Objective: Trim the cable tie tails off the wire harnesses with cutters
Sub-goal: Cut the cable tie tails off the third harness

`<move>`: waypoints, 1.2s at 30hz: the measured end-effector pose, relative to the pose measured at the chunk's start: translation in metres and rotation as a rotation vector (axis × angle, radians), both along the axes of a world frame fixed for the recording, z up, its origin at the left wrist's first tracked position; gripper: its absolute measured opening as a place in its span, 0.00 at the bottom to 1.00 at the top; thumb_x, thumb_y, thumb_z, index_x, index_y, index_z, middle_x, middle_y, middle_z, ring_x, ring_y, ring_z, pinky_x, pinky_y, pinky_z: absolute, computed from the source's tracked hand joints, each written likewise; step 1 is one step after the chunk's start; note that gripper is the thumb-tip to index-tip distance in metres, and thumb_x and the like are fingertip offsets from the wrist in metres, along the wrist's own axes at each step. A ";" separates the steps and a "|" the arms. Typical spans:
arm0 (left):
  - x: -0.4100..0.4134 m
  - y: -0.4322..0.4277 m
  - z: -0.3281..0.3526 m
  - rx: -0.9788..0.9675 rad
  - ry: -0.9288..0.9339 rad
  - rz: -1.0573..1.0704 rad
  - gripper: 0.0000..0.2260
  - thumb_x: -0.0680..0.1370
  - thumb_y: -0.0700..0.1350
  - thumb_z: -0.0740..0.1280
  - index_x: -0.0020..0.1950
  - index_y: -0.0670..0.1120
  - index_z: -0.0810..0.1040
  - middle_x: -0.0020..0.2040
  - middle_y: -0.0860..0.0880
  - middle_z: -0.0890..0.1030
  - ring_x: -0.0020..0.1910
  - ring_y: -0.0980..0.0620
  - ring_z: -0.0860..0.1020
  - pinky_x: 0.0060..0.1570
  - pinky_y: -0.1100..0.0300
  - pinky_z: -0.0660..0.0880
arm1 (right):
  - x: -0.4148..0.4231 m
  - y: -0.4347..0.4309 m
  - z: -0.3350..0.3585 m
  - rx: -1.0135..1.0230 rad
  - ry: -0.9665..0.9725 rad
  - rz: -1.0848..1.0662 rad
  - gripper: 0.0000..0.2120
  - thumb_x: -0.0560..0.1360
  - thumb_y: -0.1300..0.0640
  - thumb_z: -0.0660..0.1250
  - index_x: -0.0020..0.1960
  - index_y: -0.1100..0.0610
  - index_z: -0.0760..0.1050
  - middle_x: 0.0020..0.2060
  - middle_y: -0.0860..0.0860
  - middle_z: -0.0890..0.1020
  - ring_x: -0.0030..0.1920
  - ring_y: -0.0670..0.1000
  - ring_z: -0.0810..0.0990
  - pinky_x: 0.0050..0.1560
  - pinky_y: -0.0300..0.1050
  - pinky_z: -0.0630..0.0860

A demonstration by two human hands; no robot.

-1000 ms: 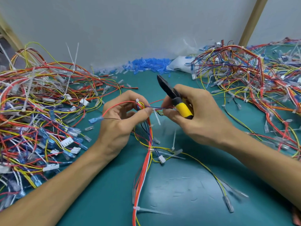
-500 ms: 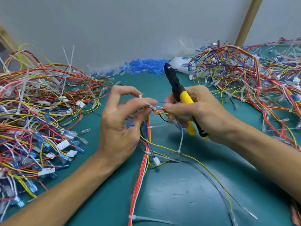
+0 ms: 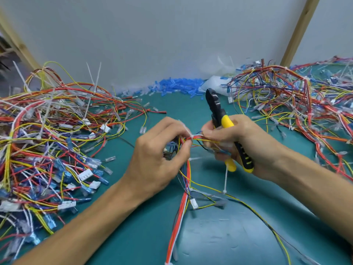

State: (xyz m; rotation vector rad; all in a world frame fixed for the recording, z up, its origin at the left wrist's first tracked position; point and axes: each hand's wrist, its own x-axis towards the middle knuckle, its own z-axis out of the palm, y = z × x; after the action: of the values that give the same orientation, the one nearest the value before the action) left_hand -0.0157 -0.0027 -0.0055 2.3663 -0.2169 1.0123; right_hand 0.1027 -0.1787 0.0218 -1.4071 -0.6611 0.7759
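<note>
The left hand [image 3: 158, 157] fingers pinch the wire harness [image 3: 183, 205]; at its 3 o'clock, the right hand [image 3: 242, 142] fingers curl round the cutters [image 3: 226, 124], which point to 12 o'clock.

Dark, dull metal forms the head of the cutters [image 3: 225, 123]; the handles wear glossy yellow plastic and ribbed black grips. The wire harness [image 3: 184, 207] is sheathed in smooth, shiny plastic insulation in red, yellow and white, and carries a translucent white plastic cable tie [image 3: 226, 178]. Beneath lies a smooth teal surface [image 3: 229, 241] with a soft sheen. Behind are a heap of translucent blue plastic sleeves [image 3: 177, 87], a matt pale wall [image 3: 152, 35] and a bare wooden post [image 3: 299, 31].
</note>
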 end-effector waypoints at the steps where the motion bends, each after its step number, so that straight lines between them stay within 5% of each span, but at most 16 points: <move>1: 0.000 0.001 -0.001 -0.008 0.016 0.005 0.02 0.78 0.33 0.73 0.49 0.39 0.83 0.47 0.47 0.80 0.46 0.53 0.79 0.48 0.62 0.75 | 0.000 0.000 -0.001 -0.047 -0.174 -0.082 0.09 0.77 0.64 0.72 0.39 0.58 0.78 0.31 0.53 0.73 0.31 0.49 0.68 0.33 0.45 0.63; 5: 0.001 0.000 -0.002 -0.027 0.012 0.035 0.03 0.77 0.33 0.74 0.48 0.40 0.84 0.45 0.47 0.80 0.44 0.53 0.79 0.48 0.69 0.69 | -0.001 -0.003 0.003 -0.049 -0.912 -0.289 0.04 0.75 0.63 0.76 0.46 0.57 0.81 0.39 0.51 0.78 0.36 0.47 0.74 0.37 0.38 0.68; 8: 0.000 0.000 -0.003 -0.065 0.008 0.039 0.03 0.77 0.34 0.74 0.49 0.39 0.85 0.46 0.46 0.80 0.44 0.52 0.79 0.46 0.66 0.71 | -0.006 -0.003 0.006 0.030 -1.122 -0.221 0.05 0.74 0.63 0.76 0.46 0.59 0.80 0.41 0.52 0.77 0.38 0.48 0.75 0.37 0.38 0.69; 12: -0.001 0.003 -0.003 -0.120 -0.001 0.010 0.05 0.80 0.36 0.71 0.54 0.40 0.85 0.50 0.46 0.79 0.48 0.50 0.79 0.46 0.57 0.76 | -0.004 0.001 -0.001 -0.121 -1.304 -0.199 0.09 0.72 0.60 0.78 0.47 0.57 0.78 0.36 0.37 0.70 0.35 0.37 0.69 0.37 0.42 0.63; 15: 0.001 0.005 -0.001 -0.469 -0.075 0.012 0.08 0.82 0.35 0.67 0.59 0.43 0.82 0.58 0.43 0.79 0.56 0.48 0.82 0.51 0.55 0.81 | 0.000 -0.001 -0.005 -0.141 -1.170 -0.225 0.10 0.72 0.56 0.76 0.44 0.55 0.75 0.30 0.42 0.72 0.30 0.43 0.66 0.32 0.46 0.64; 17: 0.005 0.011 0.003 -0.730 -0.154 0.050 0.11 0.81 0.33 0.68 0.61 0.44 0.78 0.60 0.42 0.80 0.56 0.49 0.83 0.48 0.55 0.82 | 0.002 -0.003 -0.002 -0.063 -0.876 -0.203 0.08 0.73 0.54 0.74 0.44 0.57 0.77 0.31 0.49 0.77 0.31 0.49 0.71 0.33 0.47 0.70; 19: 0.008 0.016 0.004 -0.769 -0.154 0.130 0.15 0.79 0.31 0.71 0.62 0.43 0.75 0.59 0.45 0.80 0.53 0.53 0.82 0.49 0.62 0.79 | 0.004 -0.003 0.003 0.051 -0.571 -0.183 0.05 0.72 0.55 0.74 0.43 0.56 0.79 0.30 0.49 0.78 0.31 0.47 0.72 0.32 0.39 0.70; 21: 0.009 0.019 0.002 -0.773 -0.112 0.212 0.20 0.77 0.31 0.74 0.64 0.46 0.74 0.59 0.48 0.79 0.54 0.54 0.80 0.51 0.59 0.77 | 0.007 -0.004 0.005 0.139 -0.360 -0.173 0.02 0.72 0.57 0.73 0.40 0.53 0.81 0.29 0.47 0.77 0.30 0.48 0.70 0.32 0.41 0.67; 24: 0.001 0.015 0.007 -0.569 -0.165 0.302 0.14 0.79 0.35 0.72 0.61 0.50 0.79 0.61 0.47 0.80 0.60 0.52 0.78 0.60 0.46 0.76 | 0.009 -0.004 0.005 0.189 -0.199 -0.158 0.03 0.72 0.58 0.72 0.40 0.53 0.82 0.30 0.48 0.76 0.30 0.51 0.66 0.32 0.46 0.65; 26: -0.009 0.008 0.012 -0.326 -0.271 0.244 0.08 0.83 0.39 0.66 0.59 0.45 0.82 0.61 0.42 0.78 0.64 0.49 0.75 0.65 0.52 0.71 | 0.008 -0.002 0.004 0.194 -0.167 -0.151 0.03 0.73 0.59 0.72 0.40 0.54 0.82 0.30 0.48 0.77 0.30 0.52 0.66 0.31 0.45 0.65; 31: -0.022 -0.015 0.019 0.087 -0.129 0.171 0.26 0.84 0.62 0.54 0.68 0.45 0.80 0.65 0.46 0.76 0.67 0.45 0.73 0.68 0.43 0.64 | 0.002 -0.001 0.002 0.189 -0.135 -0.064 0.03 0.74 0.60 0.71 0.41 0.56 0.81 0.29 0.48 0.77 0.29 0.51 0.67 0.31 0.44 0.65; 36: -0.013 -0.013 0.012 0.062 0.053 0.148 0.25 0.76 0.55 0.69 0.70 0.45 0.76 0.67 0.50 0.78 0.70 0.47 0.74 0.75 0.46 0.64 | 0.000 -0.003 0.003 0.210 -0.009 0.085 0.02 0.74 0.61 0.71 0.43 0.57 0.81 0.33 0.51 0.78 0.30 0.50 0.70 0.32 0.42 0.67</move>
State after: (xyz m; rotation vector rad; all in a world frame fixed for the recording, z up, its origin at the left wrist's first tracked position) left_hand -0.0285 -0.0155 0.0069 2.4924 -0.0549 1.0216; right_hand 0.1028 -0.1818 0.0248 -1.1981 -0.7907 0.7446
